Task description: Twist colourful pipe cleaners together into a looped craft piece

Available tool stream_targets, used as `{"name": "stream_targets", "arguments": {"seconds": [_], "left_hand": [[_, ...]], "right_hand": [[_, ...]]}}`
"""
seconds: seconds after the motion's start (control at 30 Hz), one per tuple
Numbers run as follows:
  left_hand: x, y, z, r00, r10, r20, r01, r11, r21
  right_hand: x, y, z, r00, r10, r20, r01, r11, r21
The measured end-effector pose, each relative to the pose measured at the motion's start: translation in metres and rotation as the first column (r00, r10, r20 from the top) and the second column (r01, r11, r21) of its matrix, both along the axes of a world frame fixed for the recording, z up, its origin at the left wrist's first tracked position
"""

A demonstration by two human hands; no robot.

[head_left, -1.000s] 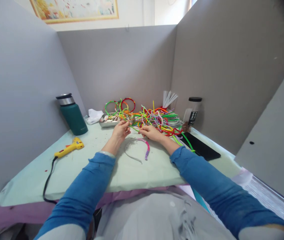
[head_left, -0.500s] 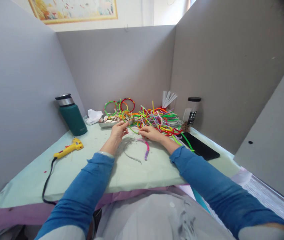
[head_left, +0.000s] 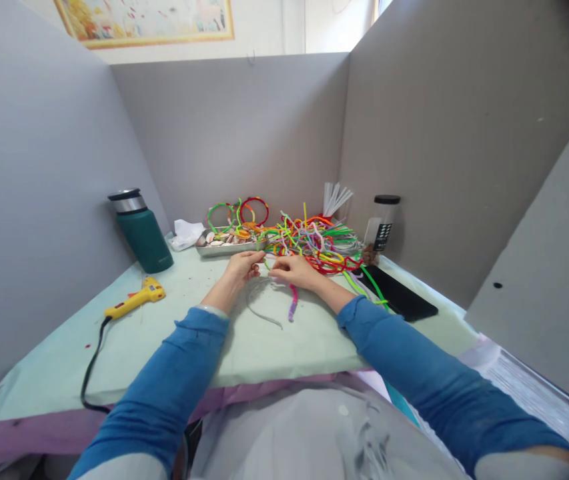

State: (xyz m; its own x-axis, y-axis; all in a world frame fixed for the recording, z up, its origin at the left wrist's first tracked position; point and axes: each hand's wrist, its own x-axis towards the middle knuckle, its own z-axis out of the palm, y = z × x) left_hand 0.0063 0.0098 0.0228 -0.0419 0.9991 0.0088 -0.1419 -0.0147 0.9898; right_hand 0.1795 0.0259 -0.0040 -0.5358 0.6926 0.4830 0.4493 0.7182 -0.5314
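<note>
Between my two hands a light green pipe cleaner is pinched, held just above the table. My left hand grips one part with thumb and forefinger; my right hand pinches it a short way to the right. Below them on the table lies a headband, its right side wrapped in pink and purple, its left side a bare thin grey band. The top of the headband is partly hidden by my right hand. Behind the hands a metal tray holds shell-like pieces.
A tangle of colourful pipe cleaners lies behind my right hand. At left are a yellow glue gun with a black cord and a green bottle. On the right stand a clear bottle and a black tablet-like slab. Grey partitions enclose the table.
My hands have come closer together, the right one moving left. Less of the green pipe cleaner shows between them, and the right hand covers more of the headband's top.
</note>
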Motion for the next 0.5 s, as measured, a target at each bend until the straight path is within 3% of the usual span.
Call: {"name": "stream_targets", "arguments": {"seconds": [0.33, 0.5], "left_hand": [[-0.0002, -0.0010, -0.0002, 0.996, 0.077, -0.052, -0.078, 0.997, -0.010], [0.0028, -0.0047, -0.0003, 0.992, 0.031, -0.123, -0.033, 0.999, -0.011]], "right_hand": [[-0.0032, -0.0054, 0.0016, 0.983, -0.154, 0.105, 0.131, 0.972, 0.195], [-0.0079, -0.0106, 0.0042, 0.957, -0.256, 0.136, 0.211, 0.936, 0.282]]}}
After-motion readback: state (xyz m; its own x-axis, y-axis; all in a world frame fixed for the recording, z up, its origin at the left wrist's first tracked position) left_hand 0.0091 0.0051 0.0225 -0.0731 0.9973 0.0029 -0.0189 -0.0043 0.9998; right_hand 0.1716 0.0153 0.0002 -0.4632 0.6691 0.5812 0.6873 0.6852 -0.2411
